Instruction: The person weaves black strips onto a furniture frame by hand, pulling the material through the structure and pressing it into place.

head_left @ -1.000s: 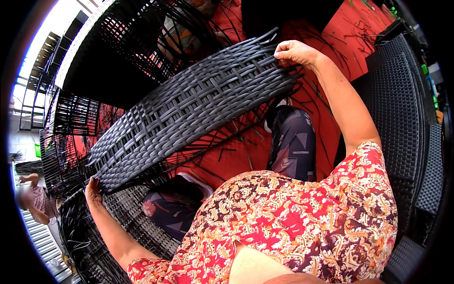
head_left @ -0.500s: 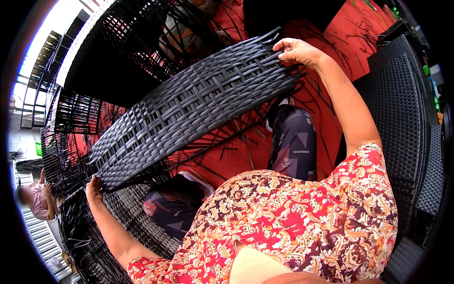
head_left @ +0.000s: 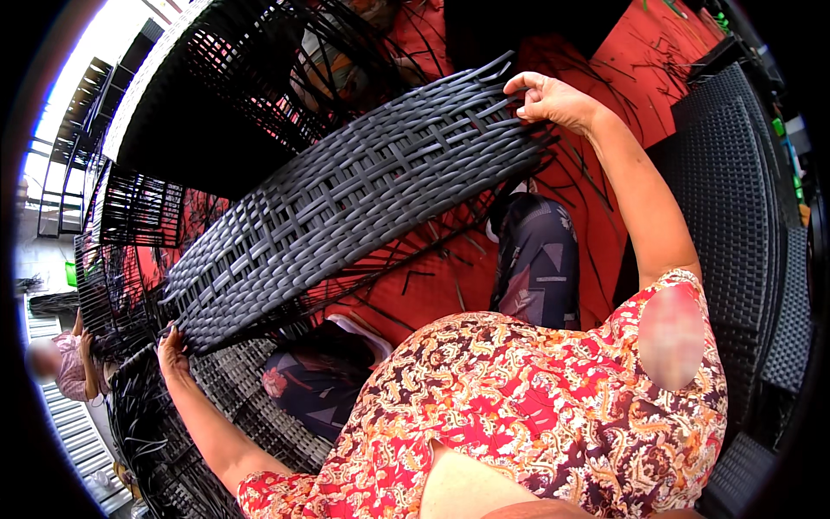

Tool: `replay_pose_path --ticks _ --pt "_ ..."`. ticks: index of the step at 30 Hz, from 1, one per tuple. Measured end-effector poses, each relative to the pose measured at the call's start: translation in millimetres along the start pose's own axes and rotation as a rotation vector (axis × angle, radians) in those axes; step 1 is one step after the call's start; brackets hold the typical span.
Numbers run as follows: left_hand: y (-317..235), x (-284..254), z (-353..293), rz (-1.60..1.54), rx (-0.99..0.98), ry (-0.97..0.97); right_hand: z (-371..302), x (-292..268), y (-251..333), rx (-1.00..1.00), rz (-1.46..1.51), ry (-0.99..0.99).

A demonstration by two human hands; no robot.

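A long, curved dark grey woven panel [head_left: 346, 190] of flat plastic strips stretches diagonally in front of me, from lower left to upper right. At its lower left corner my left hand [head_left: 172, 350] is closed, fingers and thumb pinching the edge. My right hand [head_left: 558, 102] reaches to the upper right end, where loose strip ends stick out. Its fingers are bent and its thumb comes up beneath them, closed around a strip end at the panel's edge; the grip itself is partly hidden. Loose strips hang below the panel.
Red sheeting [head_left: 415, 285] under me is scattered with cut strips. A large round woven piece [head_left: 251, 372] lies at lower left, and dark woven panels [head_left: 726, 199] lean at right. Another person [head_left: 78, 359] is at far left. My legs [head_left: 536, 259] are below the panel.
My right hand has shifted slightly right and down along the panel's end. The panel and my left hand have barely moved.
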State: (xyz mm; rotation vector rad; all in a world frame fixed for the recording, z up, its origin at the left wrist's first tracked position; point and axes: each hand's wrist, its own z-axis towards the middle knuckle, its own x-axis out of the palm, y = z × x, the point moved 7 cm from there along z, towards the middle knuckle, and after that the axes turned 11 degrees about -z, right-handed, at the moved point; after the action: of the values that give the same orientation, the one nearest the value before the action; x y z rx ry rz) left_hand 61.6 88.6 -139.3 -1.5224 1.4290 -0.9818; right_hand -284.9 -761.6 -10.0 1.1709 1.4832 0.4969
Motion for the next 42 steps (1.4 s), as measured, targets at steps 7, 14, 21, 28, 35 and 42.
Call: replay_pose_path --ticks 7,14,21,28,35,42 --pt "5 22 -10 -0.07 -0.065 0.09 16 -3 -11 -0.099 -0.111 0.001" --pt "-4 59 -34 0.057 -0.077 0.027 23 -18 -57 -0.173 0.025 -0.053" --pt "-10 65 -60 -0.067 -0.035 -0.029 26 -19 -58 -0.097 0.044 -0.019" --pt "-7 59 -54 -0.019 -0.038 -0.054 24 -14 -58 -0.088 0.061 -0.009" --pt "-10 40 -48 0.012 -0.105 -0.126 31 -1 -40 -0.236 -0.189 -0.059" --pt "-9 16 -19 0.104 -0.093 -0.098 22 -8 -12 -0.048 -0.466 -0.16"
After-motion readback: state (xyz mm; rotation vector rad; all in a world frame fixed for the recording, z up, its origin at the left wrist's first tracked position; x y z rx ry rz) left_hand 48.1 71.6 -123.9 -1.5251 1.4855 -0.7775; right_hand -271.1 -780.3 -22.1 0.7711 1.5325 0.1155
